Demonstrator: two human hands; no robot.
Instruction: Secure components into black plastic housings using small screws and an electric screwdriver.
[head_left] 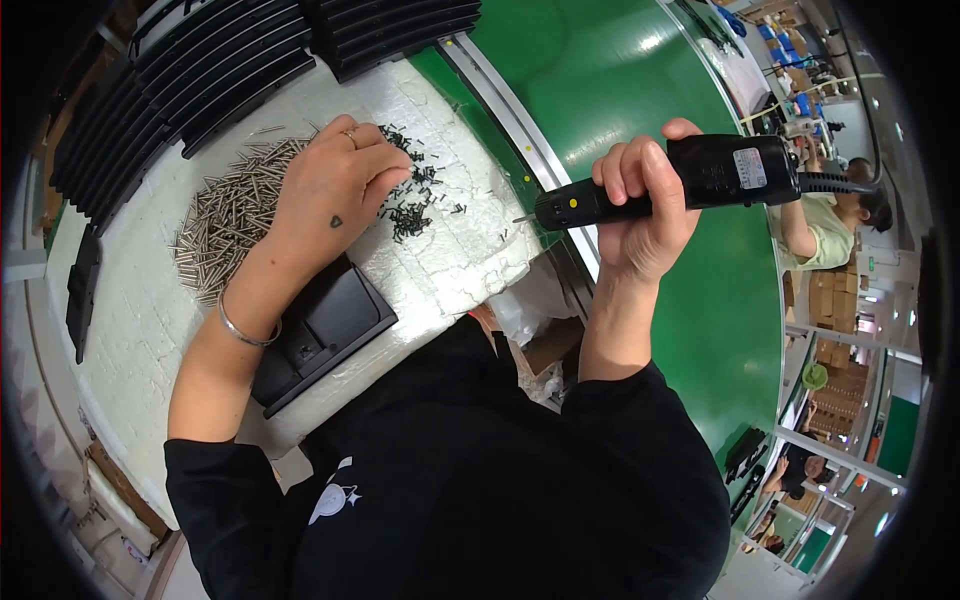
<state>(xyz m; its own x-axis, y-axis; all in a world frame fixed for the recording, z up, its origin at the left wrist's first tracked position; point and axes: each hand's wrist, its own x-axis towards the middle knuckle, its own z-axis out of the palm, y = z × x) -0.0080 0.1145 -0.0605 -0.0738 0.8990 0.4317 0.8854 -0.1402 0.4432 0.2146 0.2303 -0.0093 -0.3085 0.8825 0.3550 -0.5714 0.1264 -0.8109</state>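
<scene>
Right grip (pixel 655 215): wraps black, white-labelled, corded screwdriver (pixel 720 168) | Left grip (pixel 335 190): pinched, contents unclear

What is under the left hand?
Silver pins show to its left and small black pieces to its right, on a white surface. Whatever lies directly beneath the left hand is covered.

Pic's brt w/ glare on grn surface (pixel 730 310).

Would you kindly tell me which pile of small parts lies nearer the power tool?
The black pile; the larger silver pile lies farther left.
</scene>
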